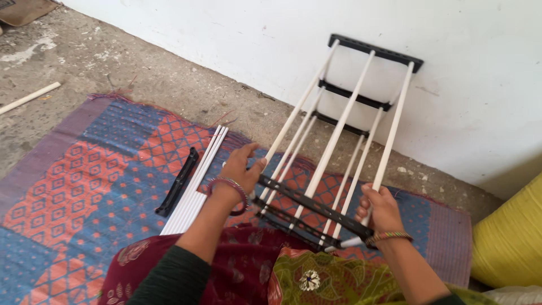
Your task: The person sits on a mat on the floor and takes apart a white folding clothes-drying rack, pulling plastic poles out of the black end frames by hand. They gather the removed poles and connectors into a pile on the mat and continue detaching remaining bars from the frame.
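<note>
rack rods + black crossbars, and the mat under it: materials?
White rods: probably plastic or coated metal tube; smooth, even, pale surface. Black crossbars: likely moulded plastic; matte, with slots. Mat: woven, maybe plastic or fabric; repeating red-blue pattern, frayed edge. Left hand and right hand grip the rack.

— What's the room like?
— A white plastered wall (226, 34) runs along the far side, meeting a rough grey concrete floor (113, 62), dusty and pale-stained at far left.
— And nearer?
— A woven mat patterned in blue, orange and purple (84, 186) covers the near floor. Soft, even daylight.
</note>
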